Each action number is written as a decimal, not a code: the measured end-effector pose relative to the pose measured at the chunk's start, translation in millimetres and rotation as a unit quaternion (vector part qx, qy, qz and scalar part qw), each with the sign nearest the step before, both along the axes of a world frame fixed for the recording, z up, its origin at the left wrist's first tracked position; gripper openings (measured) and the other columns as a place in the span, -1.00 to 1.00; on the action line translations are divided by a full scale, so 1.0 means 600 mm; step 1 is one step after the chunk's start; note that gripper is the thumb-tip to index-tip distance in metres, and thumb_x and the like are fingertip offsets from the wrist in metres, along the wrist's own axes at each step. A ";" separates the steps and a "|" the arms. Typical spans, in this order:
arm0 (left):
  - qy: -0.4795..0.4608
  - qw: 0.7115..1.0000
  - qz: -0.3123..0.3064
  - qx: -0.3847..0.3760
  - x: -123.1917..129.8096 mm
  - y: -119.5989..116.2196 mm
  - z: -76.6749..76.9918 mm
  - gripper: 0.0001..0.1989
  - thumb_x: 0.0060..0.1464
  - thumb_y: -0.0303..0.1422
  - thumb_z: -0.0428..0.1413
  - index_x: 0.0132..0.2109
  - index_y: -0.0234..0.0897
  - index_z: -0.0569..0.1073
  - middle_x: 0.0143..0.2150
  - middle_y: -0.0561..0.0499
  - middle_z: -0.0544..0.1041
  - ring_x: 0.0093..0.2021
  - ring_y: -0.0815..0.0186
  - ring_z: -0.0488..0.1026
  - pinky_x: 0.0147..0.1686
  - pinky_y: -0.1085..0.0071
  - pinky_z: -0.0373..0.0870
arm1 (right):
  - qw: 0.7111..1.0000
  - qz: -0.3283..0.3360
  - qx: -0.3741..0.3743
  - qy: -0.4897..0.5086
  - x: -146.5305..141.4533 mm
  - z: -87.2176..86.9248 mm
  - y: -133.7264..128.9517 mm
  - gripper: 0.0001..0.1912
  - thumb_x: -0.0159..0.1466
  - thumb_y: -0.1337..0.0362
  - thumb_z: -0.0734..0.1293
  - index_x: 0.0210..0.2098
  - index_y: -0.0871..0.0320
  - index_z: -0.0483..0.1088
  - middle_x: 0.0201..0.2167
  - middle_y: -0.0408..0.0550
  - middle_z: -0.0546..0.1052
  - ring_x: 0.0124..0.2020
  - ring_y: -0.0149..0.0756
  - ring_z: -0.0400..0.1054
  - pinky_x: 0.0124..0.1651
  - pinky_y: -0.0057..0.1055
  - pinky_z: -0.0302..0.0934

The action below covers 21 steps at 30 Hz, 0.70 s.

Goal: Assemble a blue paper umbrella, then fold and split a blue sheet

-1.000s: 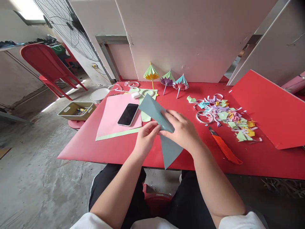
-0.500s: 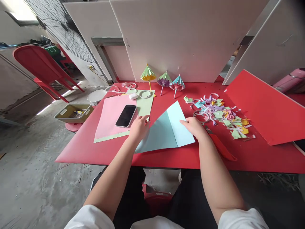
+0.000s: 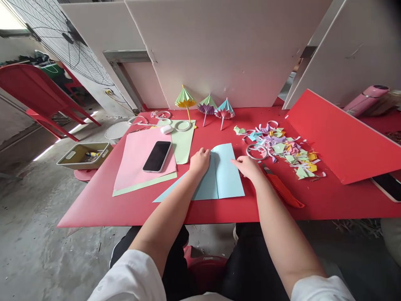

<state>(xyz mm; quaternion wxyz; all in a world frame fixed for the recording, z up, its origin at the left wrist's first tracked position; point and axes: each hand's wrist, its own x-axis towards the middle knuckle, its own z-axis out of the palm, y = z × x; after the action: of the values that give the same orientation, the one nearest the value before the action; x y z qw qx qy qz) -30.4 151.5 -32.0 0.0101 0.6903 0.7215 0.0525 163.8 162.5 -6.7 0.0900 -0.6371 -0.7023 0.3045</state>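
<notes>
A light blue sheet of paper (image 3: 229, 177) with a crease down it lies on the red table (image 3: 125, 213) in front of me. My left hand (image 3: 200, 161) rests on the paper's upper part, left of the crease, with its fingers curled together. At the paper's right edge, my right hand (image 3: 246, 166) pinches the sheet between thumb and fingers. A red-handled cutter (image 3: 285, 190) lies to the right of my right hand. Left of the paper, a phone (image 3: 157, 156) sits on pink sheets (image 3: 131, 161).
Three small paper umbrellas (image 3: 206, 106) stand at the back. Colourful paper scraps (image 3: 282, 146) and a tape roll (image 3: 257, 151) lie at the right, before a tilted red board (image 3: 341, 138). A bin (image 3: 84, 155) is beyond the left edge.
My left hand has moved right across the blue paper towards the crease. The paper now lies flatter and squarer to me. The camera view has shifted to the right.
</notes>
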 end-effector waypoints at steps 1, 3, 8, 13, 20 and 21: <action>0.005 1.000 0.001 -0.003 0.000 0.000 -0.001 -0.66 0.21 -0.45 -0.23 0.04 -0.19 0.30 -0.14 -0.10 0.34 -0.24 0.24 0.39 -0.35 0.39 0.26 | 1.000 -0.011 0.018 0.004 -0.005 -0.003 0.007 -0.59 0.16 -0.08 0.13 -0.58 0.11 0.11 -0.61 -0.17 0.33 -0.59 -0.41 0.20 -0.54 -0.50 -0.03; 0.013 1.000 -0.002 -0.009 0.000 0.002 -0.001 -0.64 0.21 -0.44 -0.23 0.09 -0.13 0.26 -0.15 -0.09 0.35 -0.24 0.24 0.39 -0.35 0.40 0.26 | 0.998 -0.027 0.047 0.012 -0.016 -0.010 0.026 -0.62 0.16 -0.06 0.13 -0.57 0.11 0.13 -0.58 -0.17 0.34 -0.54 -0.40 0.19 -0.52 -0.51 -0.03; 0.021 0.999 -0.009 -0.022 0.000 0.011 0.000 -0.59 0.20 -0.40 -0.23 0.16 -0.05 0.18 -0.19 -0.06 0.36 -0.33 0.24 0.42 -0.40 0.39 0.23 | 0.994 -0.062 0.089 0.000 -0.039 -0.026 0.075 -0.62 0.19 -0.03 0.10 -0.57 0.11 0.19 -0.58 -0.13 0.35 -0.53 -0.38 0.18 -0.51 -0.49 -0.04; 0.023 0.999 -0.007 -0.022 -0.001 0.014 -0.001 -0.57 0.20 -0.39 -0.26 0.17 -0.02 0.18 -0.18 -0.05 0.37 -0.37 0.24 0.44 -0.44 0.39 0.21 | 0.989 -0.083 0.113 -0.036 -0.054 -0.036 0.086 -0.64 0.22 0.06 0.08 -0.56 0.12 0.27 -0.58 -0.10 0.37 -0.55 -0.37 0.18 -0.53 -0.47 -0.09; 0.023 0.999 -0.005 -0.022 0.000 0.015 -0.002 -0.57 0.22 -0.34 -0.28 0.20 -0.02 0.15 -0.18 -0.06 0.37 -0.36 0.22 0.44 -0.44 0.38 0.22 | 0.984 -0.078 0.131 -0.088 -0.060 -0.041 0.071 -0.68 0.25 0.16 0.09 -0.41 0.14 0.39 -0.47 0.00 0.46 -0.43 -0.27 0.30 -0.48 -0.46 -0.04; 0.022 0.999 -0.005 -0.023 0.001 0.015 -0.002 -0.57 0.22 -0.34 -0.28 0.20 -0.02 0.16 -0.18 -0.06 0.37 -0.36 0.22 0.44 -0.44 0.38 0.22 | 0.984 -0.076 0.131 -0.093 -0.061 -0.041 0.070 -0.68 0.25 0.17 0.08 -0.39 0.14 0.40 -0.46 0.01 0.47 -0.41 -0.26 0.31 -0.47 -0.46 -0.03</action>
<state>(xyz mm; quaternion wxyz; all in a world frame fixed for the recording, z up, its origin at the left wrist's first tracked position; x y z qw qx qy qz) -29.9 160.5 -33.0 0.0101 0.6945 0.7191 0.0205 127.5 204.4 -31.1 0.1301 -0.6965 -0.6912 0.1418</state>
